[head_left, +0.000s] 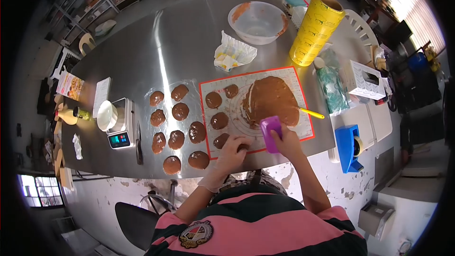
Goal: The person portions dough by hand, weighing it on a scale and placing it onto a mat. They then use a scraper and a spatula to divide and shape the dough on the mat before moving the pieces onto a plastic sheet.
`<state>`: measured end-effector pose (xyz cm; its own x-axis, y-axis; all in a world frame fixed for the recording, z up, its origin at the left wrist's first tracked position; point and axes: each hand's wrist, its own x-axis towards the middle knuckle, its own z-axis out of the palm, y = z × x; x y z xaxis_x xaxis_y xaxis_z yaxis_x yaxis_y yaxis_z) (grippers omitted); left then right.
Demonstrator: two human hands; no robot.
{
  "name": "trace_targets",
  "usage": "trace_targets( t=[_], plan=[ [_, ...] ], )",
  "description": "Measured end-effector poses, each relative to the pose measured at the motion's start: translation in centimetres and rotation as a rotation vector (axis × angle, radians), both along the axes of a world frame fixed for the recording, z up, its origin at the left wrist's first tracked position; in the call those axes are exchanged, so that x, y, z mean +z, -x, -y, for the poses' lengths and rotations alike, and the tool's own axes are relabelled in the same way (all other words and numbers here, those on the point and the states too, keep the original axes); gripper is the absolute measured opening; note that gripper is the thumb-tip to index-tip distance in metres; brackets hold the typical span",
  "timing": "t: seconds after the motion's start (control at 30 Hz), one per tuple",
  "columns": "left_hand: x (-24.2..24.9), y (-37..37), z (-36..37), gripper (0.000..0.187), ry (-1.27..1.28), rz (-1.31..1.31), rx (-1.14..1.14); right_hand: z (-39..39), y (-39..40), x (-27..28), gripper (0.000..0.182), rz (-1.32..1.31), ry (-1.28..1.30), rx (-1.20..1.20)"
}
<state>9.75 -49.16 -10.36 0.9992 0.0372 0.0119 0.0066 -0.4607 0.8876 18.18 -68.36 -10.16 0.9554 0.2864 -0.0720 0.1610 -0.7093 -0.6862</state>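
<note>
My right hand (286,142) grips a purple dough scraper (270,135), held upright at the near edge of a big flattened mass of brown dough (272,99). My left hand (232,154), in a clear plastic glove, curls over the front of the red-edged baking mat (305,114). A small brown dough piece (243,147) shows partly under its fingers. Beside that hand lies another dough piece (220,141), with several more up the mat's left side. To the left, several shiny dough rounds (176,139) rest on clear plastic film (189,96).
A yellow-handled tool (312,113) lies at the dough's right edge. Behind the mat are a smeared bowl (258,28), a crumpled wrapper (234,52) and a yellow film roll (316,31). At left, a kitchen scale (124,125) bears a white bowl (107,115); a knife (139,147) lies alongside.
</note>
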Motion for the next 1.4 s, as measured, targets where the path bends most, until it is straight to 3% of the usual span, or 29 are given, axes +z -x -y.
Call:
trace_targets(
  t=[0.1, 0.13, 0.2, 0.33, 0.47, 0.77, 0.83, 0.93, 1.03, 1.2, 1.4],
  plan=[
    [0.2, 1.4, -1.3, 0.031, 0.679, -0.336, 0.258, -2.8, -1.8, 0.5, 0.029, 0.073, 0.087, 0.198],
    [0.7, 1.9, -1.8, 0.031, 0.675, -0.329, 0.276, -4.1, -2.1, 0.7, 0.029, 0.075, 0.079, 0.215],
    [1.4, 3.2, -2.9, 0.032, 0.947, -0.302, 0.520, -6.9, -2.3, 1.1, 0.023, 0.103, 0.194, 0.346],
    [1.7, 5.5, -3.9, 0.035, 0.852, -0.271, 0.644, -10.2, -3.0, -0.1, 0.019, 0.079, 0.270, 0.415],
    [0.8, 6.7, -4.6, 0.036, 0.881, -0.271, 0.711, -11.3, -3.9, -1.5, 0.027, 0.070, 0.319, 0.385],
    [0.6, 6.0, -8.6, 0.036, 1.175, -0.398, 0.617, -11.5, -5.3, 0.1, 0.018, 0.141, 0.499, 0.289],
    [-0.4, 6.0, -9.9, 0.036, 1.396, -0.281, 0.462, -11.7, -5.6, -0.1, 0.021, 0.144, 0.556, 0.256],
    [-0.2, 6.1, -10.8, 0.042, 1.466, -0.231, 0.415, -12.2, -5.0, 0.3, 0.017, 0.170, 0.603, 0.229],
    [1.4, 6.3, -12.1, 0.046, 1.471, -0.324, 0.372, -12.1, -2.8, 1.5, 0.013, 0.162, 0.605, 0.187],
    [0.9, 6.1, -13.4, 0.050, 1.466, -0.415, 0.343, -11.3, 2.3, -0.9, 0.012, 0.416, 0.628, 0.373],
    [0.8, 4.9, -14.5, 0.048, 1.473, -0.427, 0.273, -12.1, 1.4, -3.5, 0.016, 0.462, 0.686, 0.431]
  ],
)
